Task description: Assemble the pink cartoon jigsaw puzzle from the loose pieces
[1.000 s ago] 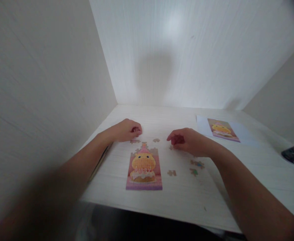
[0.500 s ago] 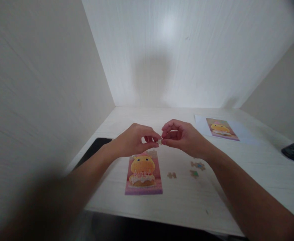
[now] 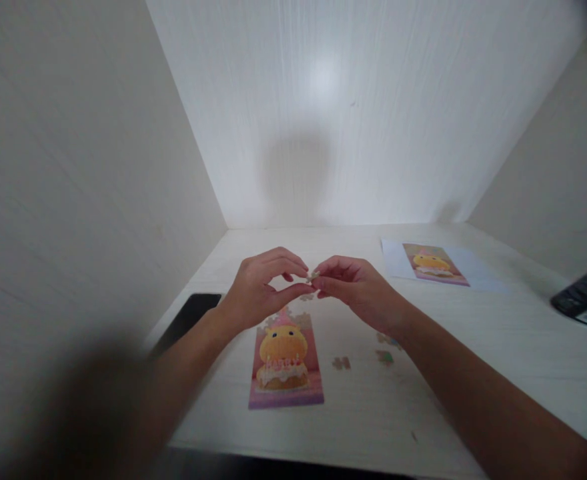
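Now both hands point(image 3: 266, 287) point(image 3: 356, 287), earlier apart, meet at a puzzle piece point(image 3: 313, 275).

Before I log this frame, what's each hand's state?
Left hand: at the puzzle piece; grip cannot be told.
Right hand: closed, pinching that puzzle piece.

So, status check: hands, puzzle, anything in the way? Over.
Right hand pinching small piece; left hand close by, contact unclear. Puzzle partly built, flat on table, top edge jagged. Loose pieces to its right, not on it.

The puzzle point(image 3: 283, 353) is yellow, pink and white, with purple along the bottom. The table point(image 3: 363, 420) is white with faint lines.
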